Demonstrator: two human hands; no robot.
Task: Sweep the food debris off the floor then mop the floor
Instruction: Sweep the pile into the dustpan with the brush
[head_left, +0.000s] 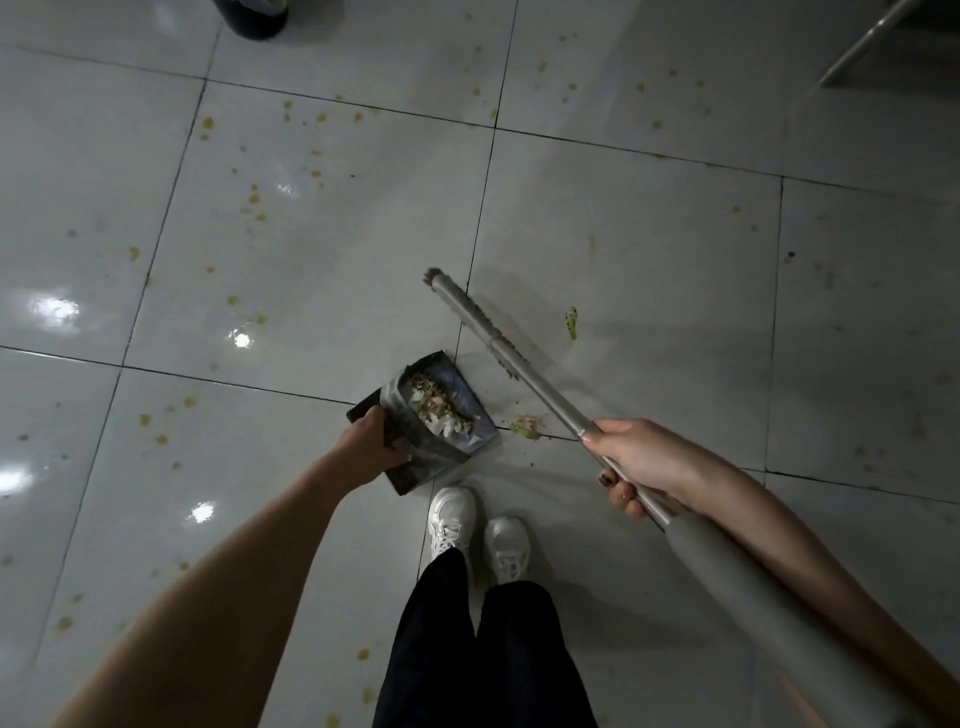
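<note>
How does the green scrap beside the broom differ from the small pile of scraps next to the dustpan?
The green scrap is one long piece, lying alone beyond the broom. The small pile is several mixed green and pinkish bits, close to the dustpan mouth on a tile seam. Both are still on the floor, not yet swept in.

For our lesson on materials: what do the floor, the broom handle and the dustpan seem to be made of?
Floor: glazed ceramic tile, probably; glossy light reflections and dark grout lines.
Broom handle: looks like brushed metal, grey with a dull sheen, though coated plastic is possible.
Dustpan: likely dark plastic or thin sheet metal, smooth with a faint sheen; the picture cannot settle which.
</note>
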